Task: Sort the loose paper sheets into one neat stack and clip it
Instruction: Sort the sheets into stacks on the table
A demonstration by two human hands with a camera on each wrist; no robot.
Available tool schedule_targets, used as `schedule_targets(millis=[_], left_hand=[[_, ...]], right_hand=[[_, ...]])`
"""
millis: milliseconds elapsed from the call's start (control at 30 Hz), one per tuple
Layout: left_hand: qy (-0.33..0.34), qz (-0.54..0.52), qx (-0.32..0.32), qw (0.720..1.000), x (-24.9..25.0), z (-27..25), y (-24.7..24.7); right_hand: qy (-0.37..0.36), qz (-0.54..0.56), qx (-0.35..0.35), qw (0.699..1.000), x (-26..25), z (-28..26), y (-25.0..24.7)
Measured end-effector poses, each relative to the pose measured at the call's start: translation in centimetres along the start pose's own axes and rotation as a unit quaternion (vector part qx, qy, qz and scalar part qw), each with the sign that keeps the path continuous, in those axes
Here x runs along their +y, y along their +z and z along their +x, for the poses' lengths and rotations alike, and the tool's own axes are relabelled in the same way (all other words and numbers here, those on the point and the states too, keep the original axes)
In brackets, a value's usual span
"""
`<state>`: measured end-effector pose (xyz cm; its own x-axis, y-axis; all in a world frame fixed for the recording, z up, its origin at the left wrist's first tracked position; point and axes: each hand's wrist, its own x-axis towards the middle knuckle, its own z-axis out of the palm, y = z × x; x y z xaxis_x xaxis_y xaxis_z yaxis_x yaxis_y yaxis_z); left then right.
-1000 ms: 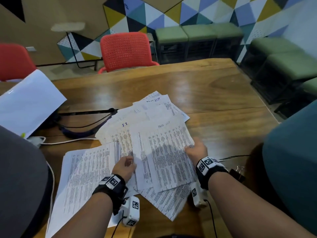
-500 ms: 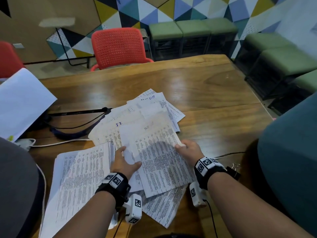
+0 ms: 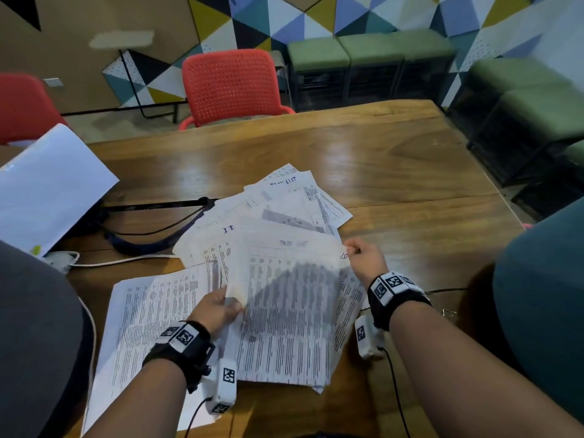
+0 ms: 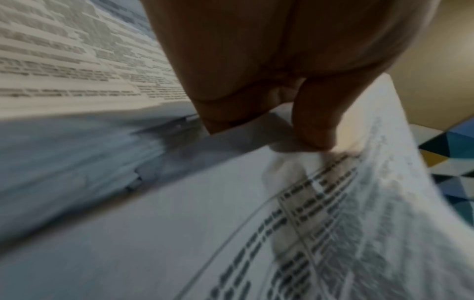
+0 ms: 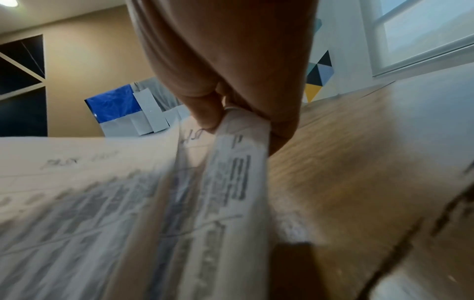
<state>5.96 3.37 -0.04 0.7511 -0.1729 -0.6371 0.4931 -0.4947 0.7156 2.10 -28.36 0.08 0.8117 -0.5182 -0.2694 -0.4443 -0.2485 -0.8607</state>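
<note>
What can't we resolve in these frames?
- Printed text on the lifted sheets: motion-blurred in every view.
- How many sheets the right hand pinches: right wrist view shows layered edges, blurred.
- Left hand fingertips: under the paper in the head view.
- Binder clip: tiny, behind the right forearm.

Handwritten "TASK LIST" in blue ink, first word only partly legible, on the far sheet (image 3: 292,181) of the paper spread. Blue handwritten marks like "IT" on a middle sheet (image 3: 228,229), not surely readable; a faint heading on the lifted sheet (image 3: 294,245) is too blurred, and all printed table text is illegible in every view. Square black-and-white marker tags, not readable as text, on the left wristband (image 3: 185,338) and right wristband (image 3: 393,282).
</note>
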Motion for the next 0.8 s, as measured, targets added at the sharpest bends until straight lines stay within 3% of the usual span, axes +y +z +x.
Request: schedule_targets(millis=[133, 233, 333, 400, 600, 667, 733, 800], left_hand=[[0.009, -0.064, -0.046, 0.997, 0.5, -0.3, 0.8], [-0.011, -0.012, -0.055, 0.998, 0.7, -0.7, 1.7], [-0.035, 0.066, -0.006, 0.997, 0.7, -0.4, 2.6], [-0.029, 0.063, 0.024, 0.997, 0.8, -0.3, 2.8], [0.079, -0.106, 0.144, 0.981, 0.1, 0.1, -0.1], [0.072, -0.081, 0.208, 0.972, -1.4, 1.0, -1.5], [0.046, -0.036, 0.253, 0.966, -3.2, 1.8, -2.2], [0.034, -0.017, 0.267, 0.963, -4.6, 2.5, -2.4]], right_hand=[[-0.015, 0.049, -0.083, 0.995, -1.6, 0.9, -0.4], [-0.028, 0.076, -0.114, 0.99, -2.8, 1.0, -0.8], [-0.049, 0.086, -0.146, 0.984, -3.9, 0.8, -0.4], [-0.05, 0.088, -0.156, 0.983, -4.3, 0.9, 0.2], [0.006, 0.165, -0.078, 0.983, -4.1, 1.1, 2.5], [0.031, 0.12, -0.087, 0.988, -3.4, 1.0, 3.7], [0.003, -0.011, -0.1, 0.995, -2.6, 0.8, 5.0], [-0.036, -0.141, -0.111, 0.983, -1.9, 0.2, 6.6]])
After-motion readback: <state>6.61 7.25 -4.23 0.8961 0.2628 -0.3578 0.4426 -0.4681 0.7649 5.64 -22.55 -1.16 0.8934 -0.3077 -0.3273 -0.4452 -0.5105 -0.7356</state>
